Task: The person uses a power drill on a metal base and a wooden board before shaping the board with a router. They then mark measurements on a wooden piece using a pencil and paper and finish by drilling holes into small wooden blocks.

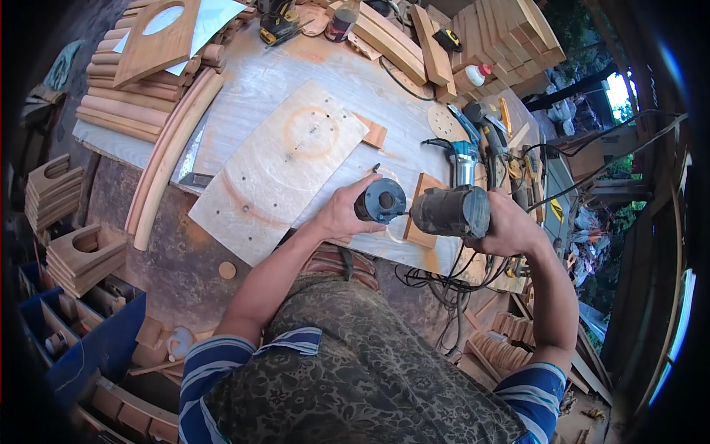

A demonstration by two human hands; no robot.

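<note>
My left hand (pixel 340 212) is wrapped round a black cylindrical tool part (pixel 395 209) with a round hole in its flat end face. My right hand (pixel 510 226) grips a dark cordless drill (pixel 451 212), seen from above. The drill's thin bit points left and meets the edge of the black part's face. Below the drill lies a wooden block (pixel 423 235), partly covered by it. Left of my hands is a pale plywood board (pixel 259 181) with several small holes and a round scorched-looking ring.
A teal and silver power tool (pixel 465 163) lies right of centre among cables (pixel 451 277). Stacked wood blocks (pixel 503 37) rise at the back right, with a red-capped bottle (pixel 473 75) before them. Rounded wooden lengths (pixel 122 111) are piled at the left. A blue crate (pixel 89 348) stands lower left.
</note>
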